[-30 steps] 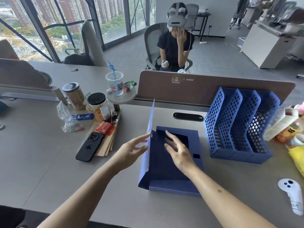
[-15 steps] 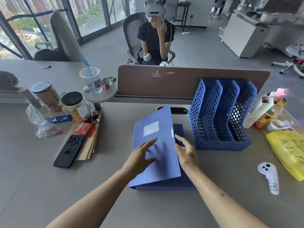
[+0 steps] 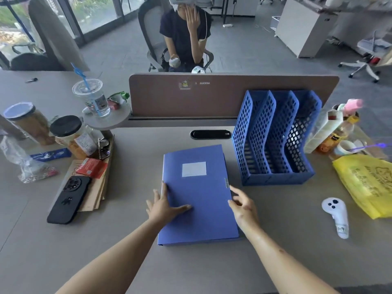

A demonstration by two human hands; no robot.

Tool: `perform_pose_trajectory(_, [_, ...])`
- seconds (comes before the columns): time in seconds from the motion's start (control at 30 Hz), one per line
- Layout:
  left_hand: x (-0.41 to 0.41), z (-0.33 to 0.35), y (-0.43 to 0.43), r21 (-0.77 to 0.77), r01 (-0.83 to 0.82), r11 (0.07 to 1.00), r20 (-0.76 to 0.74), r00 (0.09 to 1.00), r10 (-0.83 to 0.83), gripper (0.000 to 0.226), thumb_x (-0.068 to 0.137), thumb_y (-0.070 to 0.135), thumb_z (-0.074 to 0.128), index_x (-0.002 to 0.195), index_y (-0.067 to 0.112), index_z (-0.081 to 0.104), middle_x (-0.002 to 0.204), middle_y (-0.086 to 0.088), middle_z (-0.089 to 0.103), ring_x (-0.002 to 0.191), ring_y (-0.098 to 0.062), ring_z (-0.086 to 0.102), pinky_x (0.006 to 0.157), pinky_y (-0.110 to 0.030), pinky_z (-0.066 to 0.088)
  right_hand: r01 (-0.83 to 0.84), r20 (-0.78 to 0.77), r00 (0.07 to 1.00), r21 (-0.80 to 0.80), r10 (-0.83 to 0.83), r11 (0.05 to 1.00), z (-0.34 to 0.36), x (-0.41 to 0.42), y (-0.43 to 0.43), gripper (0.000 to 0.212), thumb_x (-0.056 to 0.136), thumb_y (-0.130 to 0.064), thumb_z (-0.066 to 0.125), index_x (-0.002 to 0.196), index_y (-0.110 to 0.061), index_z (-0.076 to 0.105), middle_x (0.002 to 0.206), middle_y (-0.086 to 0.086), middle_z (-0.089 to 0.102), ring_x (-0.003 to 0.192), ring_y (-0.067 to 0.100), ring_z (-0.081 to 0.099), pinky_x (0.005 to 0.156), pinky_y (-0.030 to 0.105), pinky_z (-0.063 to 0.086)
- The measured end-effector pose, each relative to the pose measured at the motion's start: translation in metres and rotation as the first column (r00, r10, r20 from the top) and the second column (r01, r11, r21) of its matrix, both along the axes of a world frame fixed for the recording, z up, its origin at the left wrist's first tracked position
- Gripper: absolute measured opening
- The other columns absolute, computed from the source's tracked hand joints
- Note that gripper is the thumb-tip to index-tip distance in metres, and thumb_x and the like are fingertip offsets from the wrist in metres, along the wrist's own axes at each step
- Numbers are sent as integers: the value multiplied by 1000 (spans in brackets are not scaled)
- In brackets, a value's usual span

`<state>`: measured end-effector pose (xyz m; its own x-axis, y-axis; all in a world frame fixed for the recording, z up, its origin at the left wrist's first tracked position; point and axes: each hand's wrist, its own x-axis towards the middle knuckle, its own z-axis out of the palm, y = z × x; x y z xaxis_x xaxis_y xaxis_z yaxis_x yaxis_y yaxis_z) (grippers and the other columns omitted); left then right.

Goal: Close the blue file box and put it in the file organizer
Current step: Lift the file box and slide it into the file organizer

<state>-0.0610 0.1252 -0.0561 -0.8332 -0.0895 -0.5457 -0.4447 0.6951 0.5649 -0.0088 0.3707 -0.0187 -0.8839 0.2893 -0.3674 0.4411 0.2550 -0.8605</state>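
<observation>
The blue file box (image 3: 199, 194) lies flat on the desk in front of me with its lid down and a white label on top. My left hand (image 3: 164, 205) rests flat on the lid's left edge, fingers spread. At the lid's right edge, just below the small metal clasp, my right hand (image 3: 244, 205) touches the box with its fingers loosely curled. To the right, close to the box's far corner, stands the blue mesh file organizer (image 3: 273, 139) with three upright slots, all without files.
A black phone (image 3: 69, 199) on a stack of papers, jars and a plastic cup sit to the left. A white controller (image 3: 336, 216) and a yellow bag (image 3: 367, 183) lie to the right. A brown divider (image 3: 222, 94) backs the desk; a person sits beyond it.
The lid, upright a second ago, has swung down to the right and now lies flat on the box. My left hand pushed it over; my right hand slid out to the right edge.
</observation>
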Motion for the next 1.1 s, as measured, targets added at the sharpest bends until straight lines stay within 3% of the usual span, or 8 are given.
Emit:
perform_pose_trajectory(0.07, [-1, -6, 2, 44, 5, 999, -13, 1000, -4, 152, 27, 93, 66, 151, 46, -9, 164, -2, 7, 148, -34, 22, 116, -55, 25, -11, 32, 999, -21, 12, 1000, 6, -2, 1, 45, 93, -9, 61, 136, -25, 59, 110, -12, 66, 89, 15, 61, 69, 8, 43])
perform_pose_trajectory(0.13, [-1, -6, 6, 77, -1, 997, -27, 1000, 3, 148, 35, 86, 73, 152, 45, -8, 164, -1, 3, 146, -27, 28, 114, -52, 33, -35, 69, 997, -31, 37, 999, 10, -3, 3, 50, 93, -12, 61, 140, -28, 55, 134, -6, 55, 112, 16, 53, 88, 20, 38])
perform_pose_trajectory(0.27, [2, -5, 16, 112, 8, 994, -53, 999, -2, 126, 64, 57, 83, 155, 40, -3, 165, -2, -10, 150, -26, 20, 115, -43, 34, -48, 169, 984, -54, 56, 997, 7, -5, 6, 58, 93, -13, 61, 147, -31, 45, 132, -7, 48, 126, 28, 54, 89, 25, 37])
perform_pose_trajectory(0.43, [5, -12, 22, 57, -12, 998, -86, 996, 17, 122, 59, 61, 83, 152, 50, 4, 160, -4, 7, 147, -29, 22, 114, -50, 34, -20, 213, 976, -122, 46, 992, -2, -1, 10, 64, 91, -3, 58, 148, -29, 44, 152, 1, 46, 149, 15, 33, 100, 26, 36])
perform_pose_trajectory(0.8, [8, -13, 31, -9, 8, 1000, -63, 998, -9, 114, 66, 53, 83, 150, 55, 5, 161, -4, -4, 146, -35, 17, 113, -58, 30, -64, 290, 954, -68, 81, 996, -12, 0, 20, 67, 88, -13, 61, 150, -31, 43, 155, 4, 44, 133, 21, 51, 100, 28, 41])
perform_pose_trajectory(0.93, [9, -12, 34, -24, 25, 999, -41, 999, -26, 112, 69, 53, 82, 149, 56, 3, 162, -2, -7, 145, -36, 15, 112, -55, 34, -115, 323, 943, 86, 82, 990, -12, -4, 11, 73, 91, -22, 61, 155, -38, 30, 154, -1, 47, 116, 23, 64, 85, 26, 47])
perform_pose_trajectory(1.03, [7, -12, 36, -33, 31, 999, -21, 999, -32, 112, 68, 53, 82, 148, 58, 2, 161, -1, -8, 143, -37, 16, 110, -56, 35, -218, 374, 918, 209, 127, 953, -18, -11, 5, 71, 94, -26, 54, 156, -41, 24, 111, -1, 70, 61, 23, 59, 60, 31, 46])
perform_pose_trajectory(1.1, [7, -12, 37, -40, 30, 999, -11, 999, -30, 112, 68, 54, 81, 148, 59, 2, 161, 0, -7, 141, -38, 19, 110, -54, 36, -247, 388, 913, 269, 130, 931, -21, -17, 4, 66, 96, -27, 49, 156, -36, 26, 92, 0, 67, 52, 19, 47, 56, 29, 41])
